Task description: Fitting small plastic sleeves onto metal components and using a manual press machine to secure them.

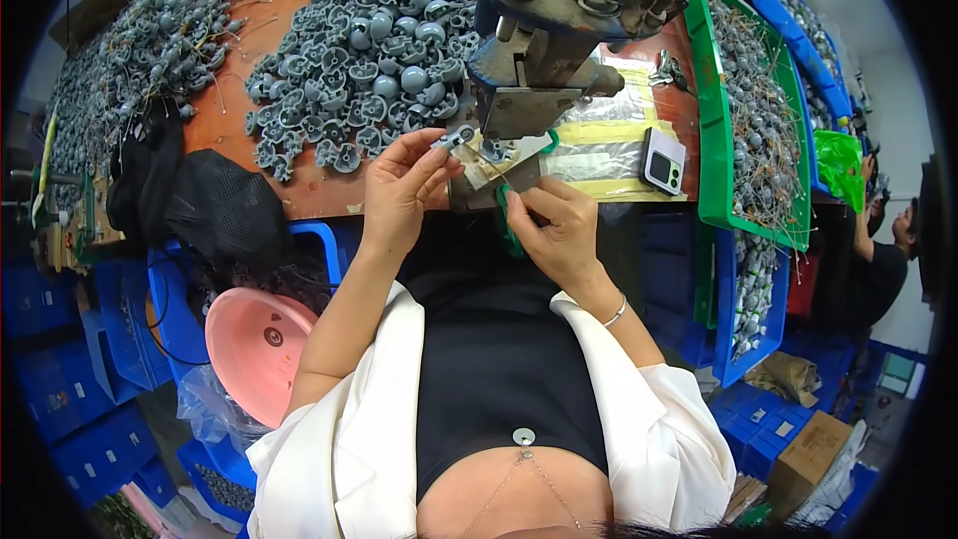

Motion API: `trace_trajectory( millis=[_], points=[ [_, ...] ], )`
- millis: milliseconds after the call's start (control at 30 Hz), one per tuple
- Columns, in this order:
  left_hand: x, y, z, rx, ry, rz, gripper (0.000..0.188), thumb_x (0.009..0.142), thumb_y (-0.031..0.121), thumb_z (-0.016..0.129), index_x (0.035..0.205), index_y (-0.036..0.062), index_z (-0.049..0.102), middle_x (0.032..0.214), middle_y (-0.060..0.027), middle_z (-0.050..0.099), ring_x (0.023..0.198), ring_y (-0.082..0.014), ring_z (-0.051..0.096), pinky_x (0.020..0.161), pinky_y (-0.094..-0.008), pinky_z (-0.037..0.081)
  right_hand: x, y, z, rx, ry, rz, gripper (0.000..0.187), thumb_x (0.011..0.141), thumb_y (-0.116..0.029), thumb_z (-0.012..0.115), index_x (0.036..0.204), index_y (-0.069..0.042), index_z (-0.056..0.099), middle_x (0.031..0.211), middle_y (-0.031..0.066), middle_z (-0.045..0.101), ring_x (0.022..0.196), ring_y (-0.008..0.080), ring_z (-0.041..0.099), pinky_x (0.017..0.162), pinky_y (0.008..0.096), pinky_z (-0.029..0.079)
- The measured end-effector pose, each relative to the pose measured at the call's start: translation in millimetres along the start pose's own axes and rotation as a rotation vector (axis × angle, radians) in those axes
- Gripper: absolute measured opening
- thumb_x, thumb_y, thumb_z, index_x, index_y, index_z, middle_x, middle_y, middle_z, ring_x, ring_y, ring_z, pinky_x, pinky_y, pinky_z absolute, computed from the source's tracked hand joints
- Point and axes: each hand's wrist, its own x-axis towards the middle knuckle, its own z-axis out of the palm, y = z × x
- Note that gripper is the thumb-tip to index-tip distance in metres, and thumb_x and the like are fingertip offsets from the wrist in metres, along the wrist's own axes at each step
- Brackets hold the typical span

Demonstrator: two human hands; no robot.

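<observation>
My left hand (407, 185) is closed, pinching a small grey plastic part (459, 137) between thumb and fingertips at the left side of the press head. A thin wire-like strand runs from near that part toward my right hand (557, 230). My right hand is closed too, its thumb against the curled fingers; what they grip is hidden. Just left of that thumb, a green thing (511, 223) hangs at the table edge, its kind unclear. Above both hands stands the worn metal press head (529, 105), with another grey part (496, 151) under it.
A big heap of grey plastic shells (384, 60) covers the table behind my left hand. Wired parts (160, 50) pile up farther left. On the right lie a phone (663, 161) and a green crate (711, 130) of wired parts. A pink basin (249, 349) stands lower left. Another person (868, 269) is far right.
</observation>
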Motion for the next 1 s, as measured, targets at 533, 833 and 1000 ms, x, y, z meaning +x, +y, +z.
trace_trajectory(
  millis=[533, 833, 1000],
  points=[
    [-9.3, -0.3, 14.9, 0.318, -0.277, 0.215, 0.021, 0.086, 0.002, 0.060, 0.106, -0.0025, 0.064, 0.099, -0.0046, 0.058, 0.084, -0.0118, 0.063, 0.068, -0.0180, 0.045, 7.5, 8.4, -22.1, 0.394, -0.388, 0.073, 0.014, 0.084, -0.009, 0.062, 0.074, 0.000, 0.068, 0.057, 0.0026, 0.048, 0.048, 0.0087, 0.040, 0.046, 0.0257, 0.028],
    [-12.5, 3.3, 17.4, 0.233, -0.326, 0.212, 0.022, 0.083, 0.003, 0.064, 0.104, -0.0025, 0.064, 0.102, -0.0074, 0.061, 0.084, -0.0128, 0.063, 0.069, -0.0205, 0.049, 3.5, 11.1, -28.2, 0.549, -0.515, 0.307, 0.019, 0.087, -0.012, 0.057, 0.079, 0.002, 0.068, 0.062, 0.0003, 0.055, 0.055, 0.0063, 0.041, 0.050, 0.0221, 0.029],
    [-16.3, -2.0, 20.6, 0.108, -0.273, 0.122, 0.018, 0.083, 0.002, 0.063, 0.101, -0.0021, 0.066, 0.104, -0.0086, 0.061, 0.085, -0.0127, 0.060, 0.071, -0.0219, 0.049, 6.4, 6.9, -22.2, 0.675, -0.442, 0.380, 0.022, 0.088, -0.013, 0.056, 0.076, 0.002, 0.066, 0.067, 0.0014, 0.056, 0.055, 0.0058, 0.042, 0.050, 0.0211, 0.030]
  ],
)
